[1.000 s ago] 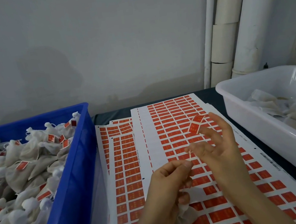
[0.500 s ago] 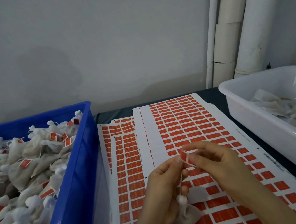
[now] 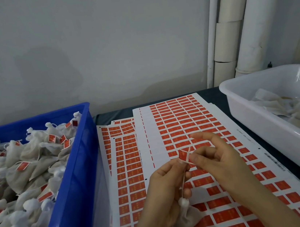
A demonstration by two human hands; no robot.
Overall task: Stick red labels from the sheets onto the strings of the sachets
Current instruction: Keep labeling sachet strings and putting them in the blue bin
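To my left, a blue bin (image 3: 79, 160) brims with labelled sachets (image 3: 24, 168), its wall close beside the label sheets (image 3: 130, 173) spread over the table (image 3: 217, 96). My left hand (image 3: 161, 193) has the string (image 3: 184, 181) in a pinching grip, with the sachet (image 3: 185, 217) dangling below. My right hand (image 3: 220, 163) pinches a red label (image 3: 183, 156) at the string's top end, apparently folding it round. Next, I judge, I should squeeze both halves together squarely, then drop the sachet into the bin. A white tub (image 3: 251, 119) stands well to the right. Open room lies between, above the sheets.
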